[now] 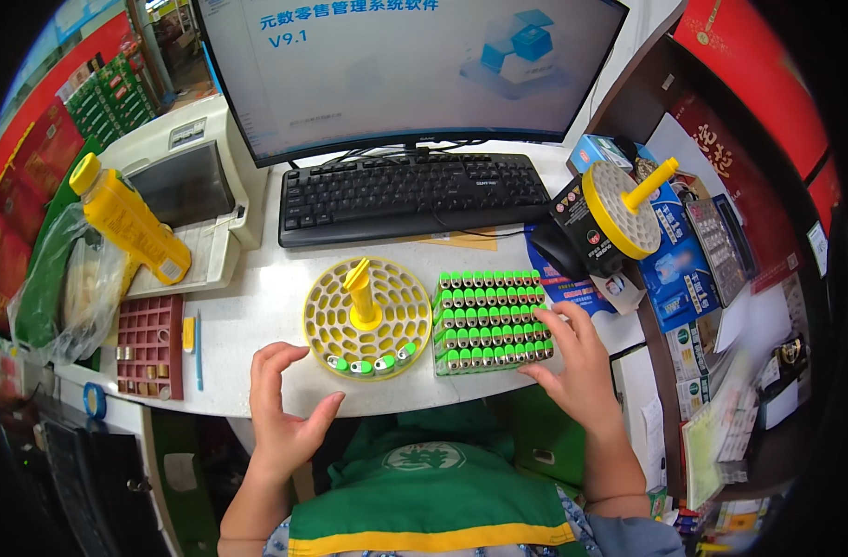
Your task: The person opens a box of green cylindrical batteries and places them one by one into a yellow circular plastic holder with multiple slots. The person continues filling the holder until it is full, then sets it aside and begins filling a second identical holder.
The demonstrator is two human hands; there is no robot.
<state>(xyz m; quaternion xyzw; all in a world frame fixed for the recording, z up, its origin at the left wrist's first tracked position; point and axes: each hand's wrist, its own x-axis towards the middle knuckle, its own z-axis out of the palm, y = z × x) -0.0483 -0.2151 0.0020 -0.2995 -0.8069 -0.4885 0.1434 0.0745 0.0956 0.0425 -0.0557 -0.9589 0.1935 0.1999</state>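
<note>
Fingers of right hand (pixel 577 357) rest spread on battery pack (pixel 491 320); left hand (pixel 285 408) open, empty.

White counter (pixel 257 306), curved at the near edge. On it: black keyboard (pixel 413 193) at the back, cash register (pixel 187 190) to the left, dark red coin tray (pixel 148 345) near the left edge, blue pen (pixel 199 348) beside that. In the middle, yellow round holder (pixel 366 316), just beside a block of green-capped batteries (pixel 491 320). Black mouse (pixel 554 249) on the right.

Shop counter; monitor (pixel 405 70) with keyboard (pixel 413 195), receipt printer (pixel 187 186), coin tray (pixel 148 345), stacked boxed goods (pixel 688 251)
</note>
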